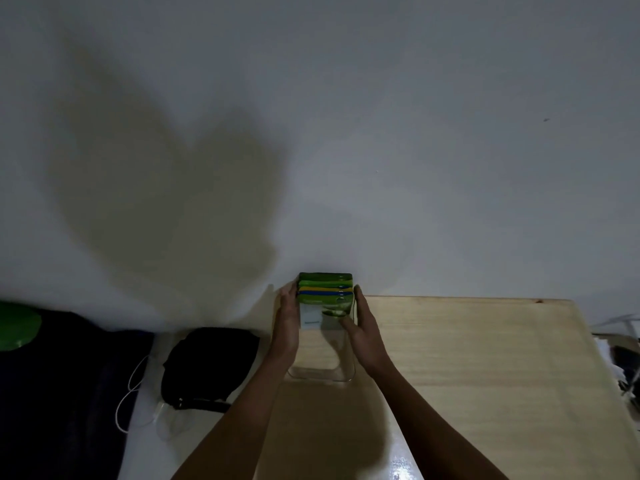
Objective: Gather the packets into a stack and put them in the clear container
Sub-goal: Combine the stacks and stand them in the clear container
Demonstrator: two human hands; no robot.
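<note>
A plain pale wall (381, 98) fills most of the view, dimly lit, with a broad soft shadow (166, 209) across its left half. Below it stands a light wooden table (485, 358), its far edge against the wall and its right edge slanting toward the lower right corner. Left of the table lie a black bag (207, 362), a thin white cable (130, 396), dark cloth (62, 393) and something green (17, 325).

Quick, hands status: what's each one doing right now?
Left hand: pressed flat against the left side of the packet stack.
Right hand: pressed on the right side, holding the same stack at the clear container.
</note>
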